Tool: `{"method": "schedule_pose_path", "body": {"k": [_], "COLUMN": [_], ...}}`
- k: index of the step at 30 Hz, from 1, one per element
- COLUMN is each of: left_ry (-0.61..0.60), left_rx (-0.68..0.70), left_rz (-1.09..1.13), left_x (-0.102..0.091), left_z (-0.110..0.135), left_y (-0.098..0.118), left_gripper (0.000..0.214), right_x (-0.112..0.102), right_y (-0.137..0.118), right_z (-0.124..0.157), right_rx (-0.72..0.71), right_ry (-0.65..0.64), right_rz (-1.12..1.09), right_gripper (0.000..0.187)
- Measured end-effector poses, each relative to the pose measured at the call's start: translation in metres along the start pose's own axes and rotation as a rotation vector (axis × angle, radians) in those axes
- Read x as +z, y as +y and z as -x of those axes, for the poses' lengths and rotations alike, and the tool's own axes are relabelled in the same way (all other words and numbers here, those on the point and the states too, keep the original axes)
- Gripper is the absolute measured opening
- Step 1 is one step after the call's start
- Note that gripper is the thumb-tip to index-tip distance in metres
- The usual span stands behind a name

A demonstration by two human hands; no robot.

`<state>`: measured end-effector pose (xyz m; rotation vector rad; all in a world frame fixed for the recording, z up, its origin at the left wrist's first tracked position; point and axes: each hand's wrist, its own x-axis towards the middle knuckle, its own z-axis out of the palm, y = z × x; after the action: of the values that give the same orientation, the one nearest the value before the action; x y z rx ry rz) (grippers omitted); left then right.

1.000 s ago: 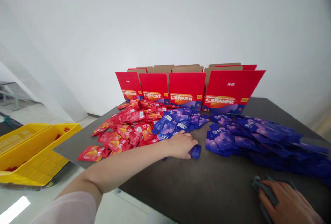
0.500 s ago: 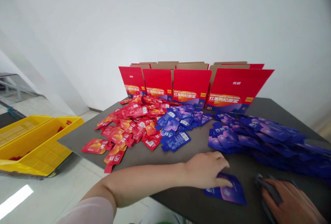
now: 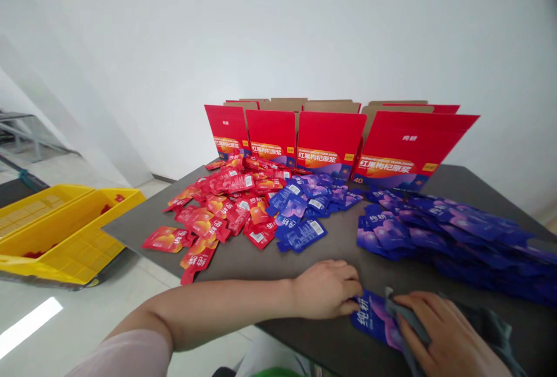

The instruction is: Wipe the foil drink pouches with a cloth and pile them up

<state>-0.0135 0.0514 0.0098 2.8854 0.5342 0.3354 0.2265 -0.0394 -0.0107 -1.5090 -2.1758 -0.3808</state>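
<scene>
A blue pouch (image 3: 376, 320) with white characters lies flat at the table's near edge. My left hand (image 3: 328, 290) is closed on its left end, fingers pinching the spout side. Bunched in my right hand (image 3: 439, 327) is a grey cloth (image 3: 402, 313), which lies over the pouch's right end; more of the cloth trails out to the right. Beyond my hands are a small heap of blue pouches (image 3: 300, 206) and, on the right, a long overlapping pile of blue pouches (image 3: 435, 232). Red pouches (image 3: 209, 209) are heaped on the left.
Several open red cartons (image 3: 333, 133) stand in rows at the back of the dark table (image 3: 248, 269), near the white wall (image 3: 278, 29). Yellow crates (image 3: 82, 249) with a few red pieces inside sit low on the left, beyond the table edge.
My left hand has shifted left, from over the pouch to its left end. My right hand has brought the cloth leftward onto the pouch. The view has shifted slightly.
</scene>
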Motion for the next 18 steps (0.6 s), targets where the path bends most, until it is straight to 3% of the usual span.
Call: {"method": "schedule_pose_path", "body": {"k": [2, 5, 11, 18], "left_ry": [0.021, 0.059, 0.032, -0.064], "left_rx": [-0.002, -0.029, -0.137, -0.213], "left_rz": [0.029, 0.096, 0.205, 0.388], "left_x": [0.001, -0.003, -0.013, -0.010], "left_z": [-0.005, -0.001, 0.009, 0.005], "left_y": [-0.001, -0.003, -0.005, -0.010], "left_gripper": [0.025, 0.025, 0.039, 0.037], "right_x": [-0.002, -0.002, 0.005, 0.020], "right_y": [-0.022, -0.033, -0.023, 0.004], "right_z": [-0.006, -0.008, 0.000, 0.023], "right_rx": [-0.033, -0.010, -0.003, 0.020], "right_ry": [-0.013, -0.012, -0.014, -0.064], "right_rz": [0.045, 0.103, 0.103, 0.045], "right_gripper": [0.018, 0.017, 0.018, 0.028]}}
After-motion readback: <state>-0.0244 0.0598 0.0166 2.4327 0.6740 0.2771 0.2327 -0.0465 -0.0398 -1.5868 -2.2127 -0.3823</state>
